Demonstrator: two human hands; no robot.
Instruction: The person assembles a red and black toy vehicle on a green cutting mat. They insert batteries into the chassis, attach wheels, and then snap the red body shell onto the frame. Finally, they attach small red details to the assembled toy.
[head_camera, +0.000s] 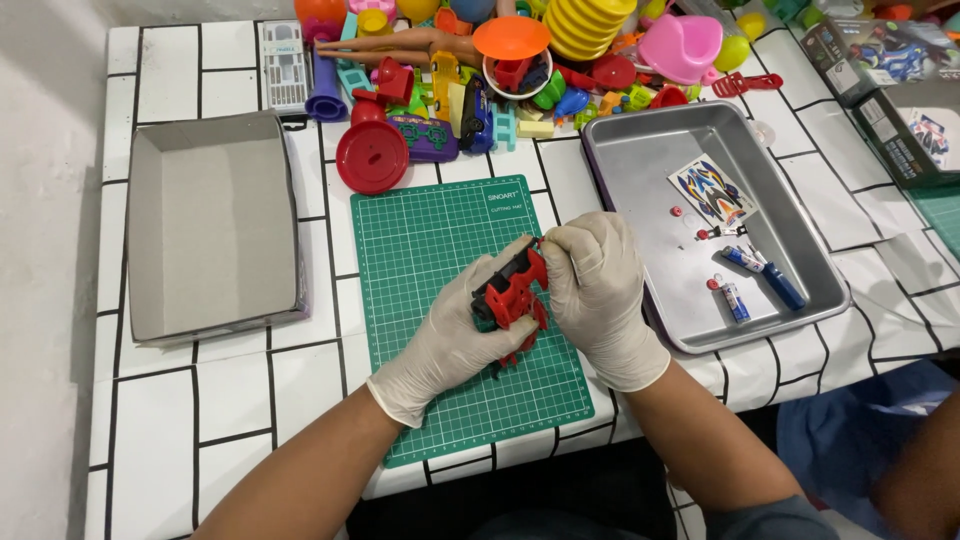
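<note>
Both my hands wear pale gloves and meet over a green cutting mat (430, 240). My left hand (450, 335) cradles a small red and black toy car chassis (512, 295) from below. My right hand (598, 285) pinches the top end of the same toy with its fingertips. The toy is tilted, its underside partly hidden by my fingers.
A metal tray (640, 150) at right holds a sticker sheet (710, 192), two small batteries (765, 275) and tiny red parts. An empty grey cardboard box lid (210, 225) lies at left. A heap of colourful plastic toys (480, 70) fills the back. Printed boxes (900, 90) sit far right.
</note>
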